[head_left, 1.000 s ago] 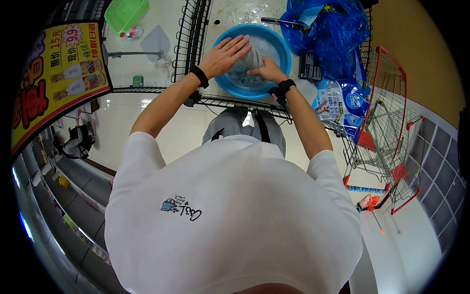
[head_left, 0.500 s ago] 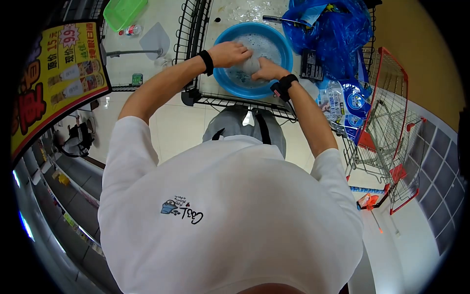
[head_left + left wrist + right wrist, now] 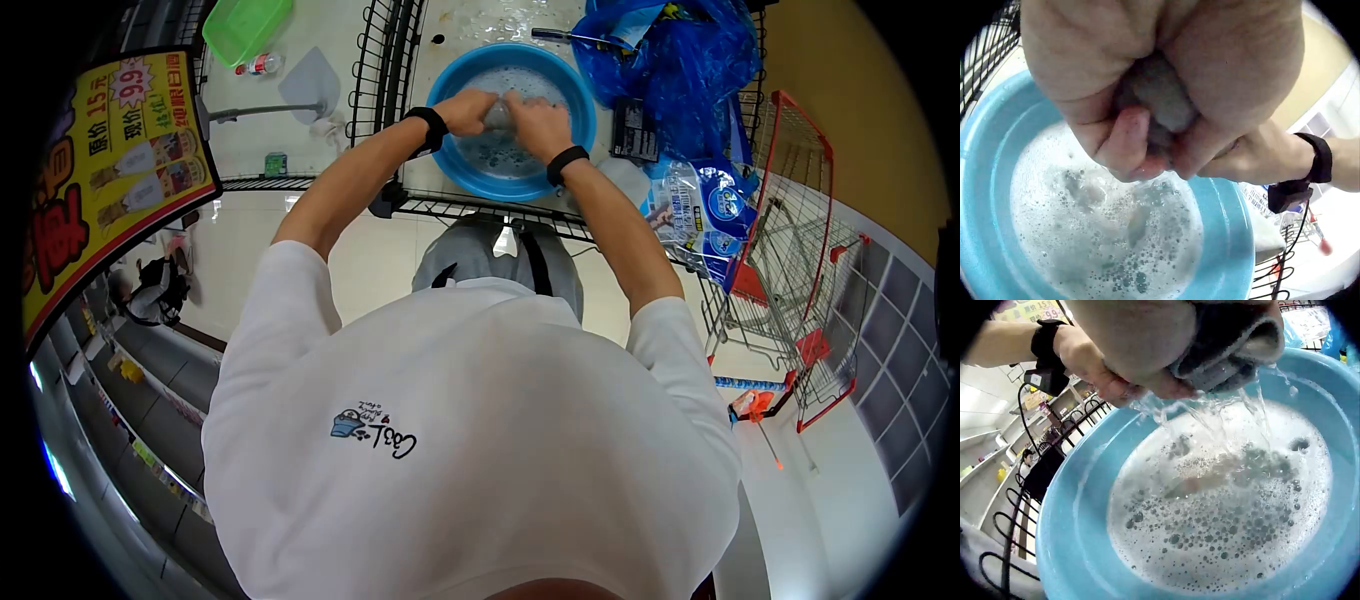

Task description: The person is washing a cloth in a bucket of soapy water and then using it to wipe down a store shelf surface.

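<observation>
Blue basin [image 3: 447, 168] holds sudsy water [image 3: 1222, 519]. Above it, your left hand [image 3: 466, 108] curls tight round a wet grey cloth [image 3: 497, 115]. Your right hand [image 3: 538, 124] clenches the same cloth, and water streams down. Right of the basin lies a blue plastic bag [image 3: 690, 70].

Your head view's bright and even, with glare on the glossy pale floor tiles [image 3: 300, 207] and heavy fisheye bending toward black corners. Up close your left hand [image 3: 1210, 69] and the grey wet cloth [image 3: 1160, 94] blur; foam in the round blue plastic basin [image 3: 1066, 537] is sharp.
</observation>
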`<state>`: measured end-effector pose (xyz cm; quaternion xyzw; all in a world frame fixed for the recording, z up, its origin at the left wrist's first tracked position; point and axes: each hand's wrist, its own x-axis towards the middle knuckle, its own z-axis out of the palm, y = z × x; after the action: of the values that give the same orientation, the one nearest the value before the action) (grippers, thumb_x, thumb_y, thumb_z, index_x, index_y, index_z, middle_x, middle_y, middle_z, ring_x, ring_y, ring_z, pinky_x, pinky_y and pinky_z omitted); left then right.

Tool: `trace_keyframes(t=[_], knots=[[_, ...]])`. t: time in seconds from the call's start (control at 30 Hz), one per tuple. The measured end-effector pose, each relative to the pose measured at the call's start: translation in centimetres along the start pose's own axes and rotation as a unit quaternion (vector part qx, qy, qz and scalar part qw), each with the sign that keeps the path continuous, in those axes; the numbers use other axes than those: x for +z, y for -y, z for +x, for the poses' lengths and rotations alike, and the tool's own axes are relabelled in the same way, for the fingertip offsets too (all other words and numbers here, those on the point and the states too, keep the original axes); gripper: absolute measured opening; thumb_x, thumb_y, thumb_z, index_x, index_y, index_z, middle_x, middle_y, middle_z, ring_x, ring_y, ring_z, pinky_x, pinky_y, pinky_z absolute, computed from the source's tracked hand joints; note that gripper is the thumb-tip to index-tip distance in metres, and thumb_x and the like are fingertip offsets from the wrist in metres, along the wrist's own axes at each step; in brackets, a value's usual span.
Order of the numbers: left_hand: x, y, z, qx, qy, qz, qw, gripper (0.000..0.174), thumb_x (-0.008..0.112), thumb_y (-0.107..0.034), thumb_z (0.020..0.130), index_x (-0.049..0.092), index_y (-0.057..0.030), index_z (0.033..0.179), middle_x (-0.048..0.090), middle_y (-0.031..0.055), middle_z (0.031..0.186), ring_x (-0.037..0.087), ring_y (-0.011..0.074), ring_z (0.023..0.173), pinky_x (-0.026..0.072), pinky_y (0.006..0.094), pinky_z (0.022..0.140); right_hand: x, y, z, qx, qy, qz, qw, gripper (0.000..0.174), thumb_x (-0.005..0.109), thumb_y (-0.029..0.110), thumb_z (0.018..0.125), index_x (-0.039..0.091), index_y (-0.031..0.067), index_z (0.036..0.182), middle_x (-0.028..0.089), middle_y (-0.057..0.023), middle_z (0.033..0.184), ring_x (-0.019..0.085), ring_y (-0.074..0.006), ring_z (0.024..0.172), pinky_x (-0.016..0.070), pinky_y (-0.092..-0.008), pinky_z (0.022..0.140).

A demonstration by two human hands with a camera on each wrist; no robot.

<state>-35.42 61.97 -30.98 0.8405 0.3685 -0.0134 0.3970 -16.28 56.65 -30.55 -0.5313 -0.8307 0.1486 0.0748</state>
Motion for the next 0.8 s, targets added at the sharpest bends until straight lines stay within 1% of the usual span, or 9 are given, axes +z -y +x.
trace_keyframes(t=[0.13, 0.2, 0.3, 0.43, 0.5, 0.63, 0.7, 0.73, 0.8], knots=[[1.0, 0.5, -0.1, -0.012, -0.001, -0.051, 0.999, 0.036, 0.074, -0.015, 0.072, 0.061, 0.0012, 0.102, 0.067, 0.0256, 0.095, 0.064, 0.0407, 0.093, 0.0493, 0.0441, 0.082, 0.2, 0.1, 0.2, -0.022, -0.054, -0.053, 0.997, 0.027, 0.06, 0.013, 0.081, 0.055, 0.0235, 0.105, 0.066, -0.0067, 0.084, 0.065, -0.0265, 0.086, 0.0473, -0.048, 0.071], [1.5, 0.6, -0.2, -0.096, 0.015, -0.166, 0.981, 0.038, 0.075, -0.01, 0.074, 0.059, 0.0028, 0.106, 0.068, 0.0201, 0.098, 0.065, 0.0316, 0.092, 0.0483, 0.0381, 0.085, 0.3, 0.1, 0.3, -0.023, -0.066, -0.046, 0.996, 0.023, 0.058, 0.013, 0.082, 0.056, 0.0235, 0.102, 0.065, -0.0056, 0.083, 0.065, -0.0261, 0.085, 0.0466, -0.0479, 0.07], [1.9, 0.5, -0.2, -0.114, 0.015, -0.232, 0.966, 0.037, 0.075, -0.01, 0.074, 0.06, 0.003, 0.105, 0.068, 0.0181, 0.098, 0.065, 0.0277, 0.091, 0.0475, 0.0359, 0.084, 0.3, -0.2, 0.5, -0.04, -0.09, -0.047, 0.994, 0.022, 0.058, 0.013, 0.081, 0.058, 0.024, 0.101, 0.062, -0.004, 0.083, 0.064, -0.0259, 0.085, 0.0458, -0.0465, 0.068], [1.1, -0.1, -0.5, -0.08, 0.0, -0.218, 0.973, 0.044, 0.076, -0.019, 0.074, 0.06, -0.0008, 0.11, 0.068, 0.0212, 0.098, 0.065, 0.0356, 0.095, 0.0483, 0.0395, 0.084, 0.4, -0.4, 0.5, -0.041, -0.121, -0.005, 0.992, 0.027, 0.061, 0.014, 0.079, 0.059, 0.0249, 0.104, 0.062, -0.0051, 0.084, 0.063, -0.0264, 0.087, 0.0486, -0.0443, 0.069], [0.5, -0.4, -0.6, -0.063, -0.028, -0.043, 0.997, 0.052, 0.075, -0.018, 0.074, 0.054, -0.0026, 0.12, 0.066, 0.021, 0.102, 0.063, 0.037, 0.099, 0.0485, 0.0404, 0.088, 0.3, -0.5, 0.6, -0.042, -0.129, 0.016, 0.991, 0.028, 0.065, 0.014, 0.077, 0.059, 0.0247, 0.102, 0.062, -0.0061, 0.086, 0.062, -0.0274, 0.086, 0.0502, -0.0442, 0.069], [-0.4, -1.2, -1.4, -0.025, -0.087, -0.008, 0.996, 0.061, 0.073, -0.016, 0.074, 0.048, -0.0035, 0.128, 0.061, 0.0215, 0.115, 0.058, 0.0386, 0.107, 0.0481, 0.0432, 0.091, 1.0, -0.2, -0.6, 0.069, -0.073, 0.161, 0.982, 0.051, 0.075, 0.01, 0.067, 0.059, 0.0222, 0.114, 0.065, -0.0123, 0.092, 0.062, -0.0363, 0.089, 0.0515, -0.0462, 0.071], [-0.9, -2.2, -2.2, -0.001, -0.227, 0.088, 0.97, 0.062, 0.07, -0.012, 0.073, 0.048, -0.0039, 0.131, 0.054, 0.0208, 0.127, 0.054, 0.0376, 0.114, 0.0465, 0.0448, 0.095, 1.2, -0.3, -0.3, 0.154, -0.06, 0.29, 0.943, 0.046, 0.077, 0.012, 0.07, 0.06, 0.0168, 0.113, 0.068, -0.0145, 0.095, 0.065, -0.0343, 0.087, 0.0522, -0.0418, 0.075], [-1.2, -2.8, -2.6, -0.001, -0.227, 0.089, 0.97, 0.062, 0.07, -0.012, 0.073, 0.048, -0.0039, 0.131, 0.054, 0.0208, 0.127, 0.054, 0.0376, 0.114, 0.0465, 0.0448, 0.095, 1.1, -0.4, -0.2, 0.154, -0.06, 0.29, 0.943, 0.046, 0.077, 0.012, 0.07, 0.06, 0.0168, 0.113, 0.068, -0.0145, 0.095, 0.065, -0.0343, 0.087, 0.0522, -0.0418, 0.075], [-1.4, -3.4, -3.3, 0.049, -0.267, 0.174, 0.947, 0.065, 0.068, -0.004, 0.075, 0.044, -0.0045, 0.136, 0.045, 0.0193, 0.137, 0.049, 0.0369, 0.123, 0.0443, 0.0439, 0.101, 1.3, -0.9, -0.2, 0.17, -0.059, 0.474, 0.862, 0.042, 0.08, 0.016, 0.072, 0.061, 0.0087, 0.108, 0.07, -0.0126, 0.094, 0.067, -0.0283, 0.084, 0.0516, -0.036, 0.077]])
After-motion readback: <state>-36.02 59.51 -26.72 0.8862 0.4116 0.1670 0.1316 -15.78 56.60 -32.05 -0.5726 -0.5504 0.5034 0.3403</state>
